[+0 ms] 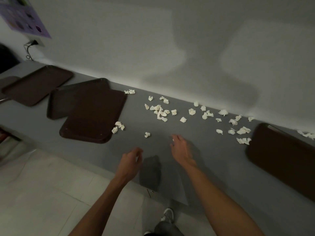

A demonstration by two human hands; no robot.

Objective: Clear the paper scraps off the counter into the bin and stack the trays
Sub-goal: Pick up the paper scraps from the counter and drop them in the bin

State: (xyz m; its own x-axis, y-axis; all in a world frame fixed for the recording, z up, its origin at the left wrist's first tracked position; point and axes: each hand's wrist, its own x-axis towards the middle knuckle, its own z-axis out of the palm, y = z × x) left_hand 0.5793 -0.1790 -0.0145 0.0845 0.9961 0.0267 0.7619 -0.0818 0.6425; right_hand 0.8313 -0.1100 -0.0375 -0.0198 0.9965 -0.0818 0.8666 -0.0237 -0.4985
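hidden/cut: brown tray (281, 159) on the right is running out of frame, only its left part showing; a flat brownish slab (8, 81) at the far left is also being clipped, cannot tell what it is
blur: both hands are smearing, finger detail is hard to read
left hand (132, 159): hovering over the table's front edge, fingers loosely curled towards the thumb; cannot tell if it is pinching anything
right hand (180, 150): hovering palm-down over the table, fingers relaxed and reaching forward, gripping nothing; a white speck is showing at one finger, cannot tell what it is
paper scraps (160, 111): lying loose on the table from beside the trays to the right tray, mostly near the wall; small, white, crumpled, irregular; one single scrap (147, 134) is sitting just ahead of the hands
trays: dark brown, rectangular, rounded corners, raised rims; top tray (92, 116) is lying skewed over a lower tray (68, 99), hiding part of it; a third tray (37, 85) is lying apart further left
table (221, 167): grey, matte, smooth, running along a plain white wall (136, 40)
floor (42, 184): pale tiles, a shoe (167, 214) is showing below the table edge
poster (25, 17): purple, cropped at the top left, print unreadable
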